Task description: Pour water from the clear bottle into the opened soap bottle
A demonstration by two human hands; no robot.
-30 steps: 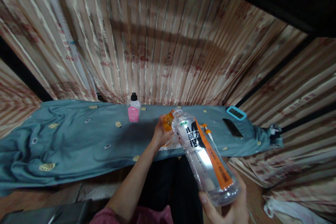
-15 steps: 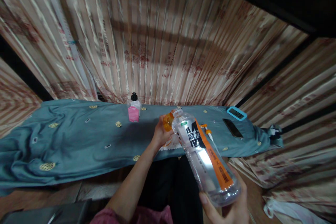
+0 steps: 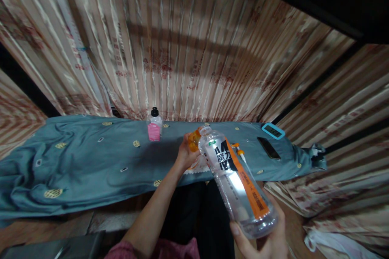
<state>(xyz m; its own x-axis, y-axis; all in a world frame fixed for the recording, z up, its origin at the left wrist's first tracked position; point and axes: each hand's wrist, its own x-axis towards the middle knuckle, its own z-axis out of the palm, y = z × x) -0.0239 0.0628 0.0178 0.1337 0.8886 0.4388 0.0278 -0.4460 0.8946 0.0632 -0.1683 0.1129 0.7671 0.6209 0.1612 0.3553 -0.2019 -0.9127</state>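
My left hand (image 3: 185, 154) is closed around a small amber see-through bottle (image 3: 193, 141). My right hand (image 3: 266, 238) grips a large clear plastic drink bottle (image 3: 240, 186) near its base; the bottle has an orange and silver label. It is tilted, and its uncapped mouth is right up at the amber bottle; I cannot tell if they touch. Partly behind the clear bottle lies a white piece with orange parts (image 3: 240, 153), perhaps a pump top. Below my left hand, a white scallop-edged item with orange marks (image 3: 197, 166) shows in part.
A teal patterned cloth (image 3: 91, 162) covers the long surface. On it stand or lie a clear bottle with a pink label and black cap (image 3: 154, 127), a dark phone (image 3: 268, 148) and a blue-framed digital clock (image 3: 273, 130). Striped curtains (image 3: 182, 48) hang behind. A white bag (image 3: 334, 245) lies lower right.
Both hands and both bottles stay in nearly the same place. The whole view has shifted very slightly.
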